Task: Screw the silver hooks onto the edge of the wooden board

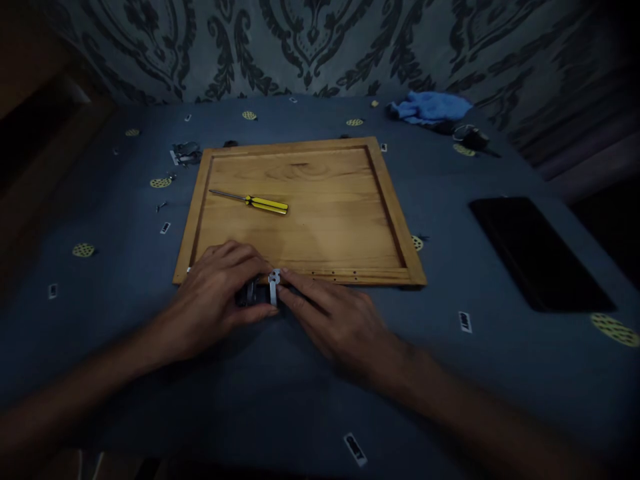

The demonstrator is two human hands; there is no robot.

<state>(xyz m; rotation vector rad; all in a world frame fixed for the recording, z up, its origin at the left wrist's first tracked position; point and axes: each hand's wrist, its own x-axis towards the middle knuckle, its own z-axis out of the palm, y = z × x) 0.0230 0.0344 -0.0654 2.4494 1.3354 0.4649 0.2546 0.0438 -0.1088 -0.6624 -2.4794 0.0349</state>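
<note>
A: How's the grip on your end?
B: Piloting remotely, I've got the left hand pinching the metal bracket at the wooden panel's near edge. Right fingertips touch it too; can't tell if they're gripping or bracing.
A: So what could bite you?
B: If my pinch slackens, it could skew on that narrow rim. Tip the panel, and the screwdriver might roll.
</note>
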